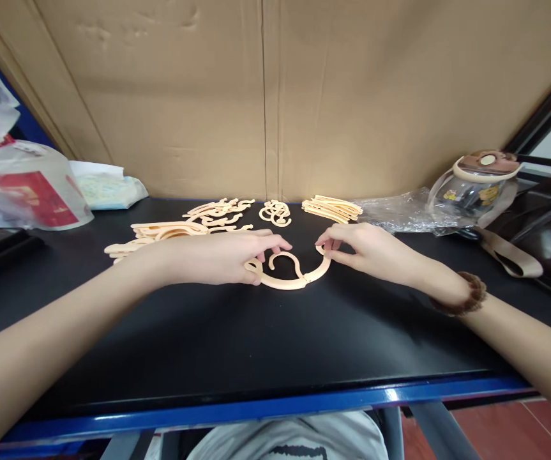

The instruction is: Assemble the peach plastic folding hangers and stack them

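Observation:
A peach plastic clothes hanger piece (282, 282) lies on the black table, its curved arms meeting at a joint with a round hook (290, 257) rising from there. My left hand (237, 255) pinches the looped left end between thumb and fingers. At the raised right end, my right hand (359, 250) has its thumb and fingers closed on the tip. Behind my left hand, partly covered by it, is a pile of larger curved arms (165, 230). Smaller notched pieces (220, 211), a heap of hooks (276, 213) and a stack of thin bars (332, 208) lie farther back.
A cardboard panel (179, 108) stands along the back edge. Left are a bagged white tub (59, 185) and a tissue pack (110, 185). Crumpled clear plastic (400, 211), a clear bottle (476, 188) and a dark bag (543, 223) are right. The table's blue front edge (256, 412) is near me.

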Motion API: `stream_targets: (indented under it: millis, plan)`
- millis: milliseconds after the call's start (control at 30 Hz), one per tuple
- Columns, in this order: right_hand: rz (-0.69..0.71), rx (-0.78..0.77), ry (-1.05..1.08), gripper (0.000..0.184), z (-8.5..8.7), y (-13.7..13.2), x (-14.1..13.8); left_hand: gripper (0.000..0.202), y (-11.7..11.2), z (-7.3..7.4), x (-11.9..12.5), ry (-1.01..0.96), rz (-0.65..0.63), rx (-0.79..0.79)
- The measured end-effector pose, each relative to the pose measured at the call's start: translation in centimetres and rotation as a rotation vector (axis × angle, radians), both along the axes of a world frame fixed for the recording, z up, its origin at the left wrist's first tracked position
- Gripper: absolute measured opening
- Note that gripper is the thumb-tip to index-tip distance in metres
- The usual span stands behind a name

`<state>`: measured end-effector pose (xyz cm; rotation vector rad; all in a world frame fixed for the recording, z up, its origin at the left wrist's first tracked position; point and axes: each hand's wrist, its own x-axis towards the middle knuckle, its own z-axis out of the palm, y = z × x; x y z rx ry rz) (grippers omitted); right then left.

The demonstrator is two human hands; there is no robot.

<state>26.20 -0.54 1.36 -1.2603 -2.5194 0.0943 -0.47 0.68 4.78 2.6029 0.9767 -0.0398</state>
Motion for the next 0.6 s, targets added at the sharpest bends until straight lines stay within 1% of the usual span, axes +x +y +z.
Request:
stream_targets:
  millis: [67, 133, 367, 500, 600]
  plan:
    - [-0.036, -0.007, -0.011, 0.021, 0.1, -0.3, -0.3, 0.053, 0.0, -0.4, 0.2, -0.025, -0.001, 0.042]
    - [-0.02, -0.019, -0.013, 0.022, 0.2, -0.6, -0.5, 0.052, 0.1, -0.9, 0.4, -0.048, -0.013, 0.081]
    - [0.19, -0.113, 0.052, 0.022, 0.2, -1.4, -1.3, 0.045, 0.2, -1.6, 0.7, -0.059, -0.05, 0.142]
    - [0.255, -0.196, 0.144, 0.024, 0.3, -1.6, -1.6, 0.051, 0.3, -1.8, 0.9, -0.08, -0.085, 0.228]
    - [0.261, -0.24, 0.151, 0.027, 0.3, -1.8, -1.8, 0.058, 0.1, -1.6, 1.1, -0.066, -0.092, 0.206]
